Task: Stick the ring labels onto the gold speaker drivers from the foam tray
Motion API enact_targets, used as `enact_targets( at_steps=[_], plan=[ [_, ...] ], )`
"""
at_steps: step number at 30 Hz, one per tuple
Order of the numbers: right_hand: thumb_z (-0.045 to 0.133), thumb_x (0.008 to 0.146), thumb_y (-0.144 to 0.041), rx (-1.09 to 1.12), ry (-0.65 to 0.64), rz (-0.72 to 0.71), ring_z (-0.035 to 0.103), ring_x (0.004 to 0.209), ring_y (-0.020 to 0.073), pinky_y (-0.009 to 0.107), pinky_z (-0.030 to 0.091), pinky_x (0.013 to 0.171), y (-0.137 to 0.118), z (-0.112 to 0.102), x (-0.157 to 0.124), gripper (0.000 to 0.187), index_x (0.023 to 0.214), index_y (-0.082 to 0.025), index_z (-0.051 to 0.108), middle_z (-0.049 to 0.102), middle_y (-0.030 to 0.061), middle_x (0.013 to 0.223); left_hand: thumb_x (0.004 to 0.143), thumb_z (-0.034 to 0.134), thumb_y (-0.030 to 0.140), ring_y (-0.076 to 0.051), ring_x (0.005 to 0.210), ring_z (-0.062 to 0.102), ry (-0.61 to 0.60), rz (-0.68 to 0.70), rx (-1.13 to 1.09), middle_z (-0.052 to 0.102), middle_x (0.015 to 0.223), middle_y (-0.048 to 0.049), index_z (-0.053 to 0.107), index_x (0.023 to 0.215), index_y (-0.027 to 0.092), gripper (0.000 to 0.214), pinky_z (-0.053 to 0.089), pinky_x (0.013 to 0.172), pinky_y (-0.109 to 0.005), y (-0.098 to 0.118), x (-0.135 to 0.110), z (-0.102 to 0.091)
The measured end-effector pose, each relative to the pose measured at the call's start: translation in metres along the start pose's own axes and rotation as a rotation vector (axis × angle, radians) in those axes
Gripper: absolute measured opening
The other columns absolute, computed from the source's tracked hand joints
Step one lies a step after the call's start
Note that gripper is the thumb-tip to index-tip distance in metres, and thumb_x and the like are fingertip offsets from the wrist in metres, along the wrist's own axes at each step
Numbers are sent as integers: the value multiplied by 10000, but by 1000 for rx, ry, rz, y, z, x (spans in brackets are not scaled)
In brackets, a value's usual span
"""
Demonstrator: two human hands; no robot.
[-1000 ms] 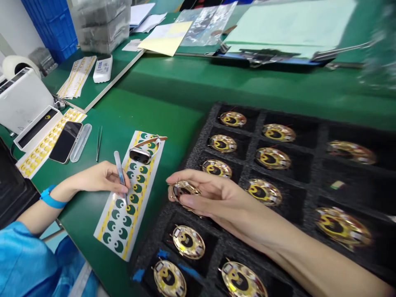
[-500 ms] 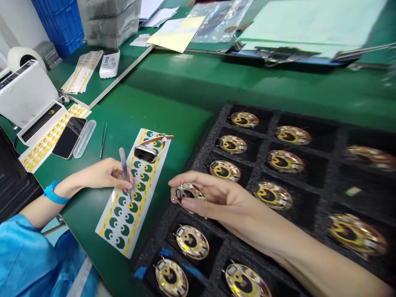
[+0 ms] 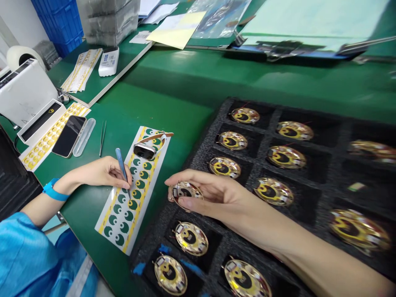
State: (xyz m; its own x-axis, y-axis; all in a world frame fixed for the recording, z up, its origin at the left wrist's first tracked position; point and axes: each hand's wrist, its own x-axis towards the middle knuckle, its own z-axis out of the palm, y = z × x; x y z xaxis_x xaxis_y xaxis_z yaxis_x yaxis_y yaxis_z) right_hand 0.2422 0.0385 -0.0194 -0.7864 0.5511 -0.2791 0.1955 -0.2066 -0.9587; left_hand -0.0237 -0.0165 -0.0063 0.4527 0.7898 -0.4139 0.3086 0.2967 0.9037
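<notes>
My left hand (image 3: 116,172), with a blue band at the wrist, pinches a pair of tweezers (image 3: 121,163). The tweezer tips point down at a yellow piece on a sticker sheet (image 3: 113,210), which has rows of green cut-out shapes and yellow strips. Between thumb and fingers, my right hand (image 3: 210,192) grips a round circuit board (image 3: 186,192) with a dark centre, above the edge of a black foam tray (image 3: 216,247). Similar gold-and-yellow round boards (image 3: 192,238) sit in the tray's compartments. A smartwatch (image 3: 144,152) lies on the sheet's upper end.
Left of the sheet lie a second pair of tweezers (image 3: 102,138), a clear plastic case (image 3: 84,137) and a phone (image 3: 68,136). A white device (image 3: 27,95) stands behind them. Clipboards with green paper (image 3: 309,24) and a yellow sheet (image 3: 182,31) are at the back.
The tweezers in my left hand have tilted slightly, their tips still at the sheet. The right hand keeps the circuit board in nearly the same spot. The view has shifted a little.
</notes>
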Motion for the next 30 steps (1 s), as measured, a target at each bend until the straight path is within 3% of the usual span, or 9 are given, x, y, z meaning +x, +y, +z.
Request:
enact_targets(
  at_steps=[16,20,27,30],
  plan=[
    [694,797,-485,-15,-13,-23,582,669,147,263,477,617,-2,0,0,338,994,-212,671,663,30,789,785,730,292,-131,691,657,-13,48,-35,717,790,-66,710,810,117,178,518,663,-213,2,0,0],
    [689,804,-466,-30,-13,-43,580,664,148,265,480,615,-5,1,1,304,971,-212,671,653,27,776,785,741,319,-195,841,689,-123,52,-30,729,806,-84,719,796,137,184,536,792,-282,4,-3,-4],
    [695,800,-472,-60,4,-55,557,625,129,241,461,544,-3,1,1,295,954,-222,668,620,17,733,800,736,329,-274,1063,666,-402,30,3,741,764,-92,731,753,180,157,445,1021,-379,16,-10,-11],
    [689,806,-481,-1,-22,-16,544,549,104,206,419,440,0,1,2,350,1013,-205,636,574,-6,674,773,761,367,-267,1021,682,-344,2,-83,741,767,-89,717,758,170,202,490,961,-370,14,-12,-10]
  ],
)
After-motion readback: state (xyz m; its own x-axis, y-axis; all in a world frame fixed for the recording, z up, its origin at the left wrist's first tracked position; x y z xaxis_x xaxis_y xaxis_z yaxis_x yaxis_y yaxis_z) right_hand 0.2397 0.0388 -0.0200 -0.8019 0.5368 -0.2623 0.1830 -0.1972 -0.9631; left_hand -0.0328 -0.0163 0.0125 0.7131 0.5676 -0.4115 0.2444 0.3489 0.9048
